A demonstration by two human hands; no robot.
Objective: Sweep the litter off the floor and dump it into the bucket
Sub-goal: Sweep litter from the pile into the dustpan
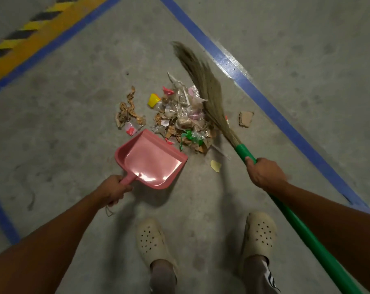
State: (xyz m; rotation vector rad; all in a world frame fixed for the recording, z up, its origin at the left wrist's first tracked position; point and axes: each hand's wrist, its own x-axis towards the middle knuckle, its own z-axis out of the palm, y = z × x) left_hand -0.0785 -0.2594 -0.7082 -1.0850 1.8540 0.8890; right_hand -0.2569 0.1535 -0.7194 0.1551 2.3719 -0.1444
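Several blue lines point(264, 96) border grey concrete floor point(74, 124); litter point(184, 115) heaped between.

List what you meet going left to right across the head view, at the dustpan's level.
Left hand, pink dustpan, pale yellow scrap, right hand gripping the green broom handle, blue floor line.

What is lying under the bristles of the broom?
The right edge of the litter pile runs under the broom bristles: clear wrappers and brown scraps show beside them. Whatever lies directly beneath is covered.
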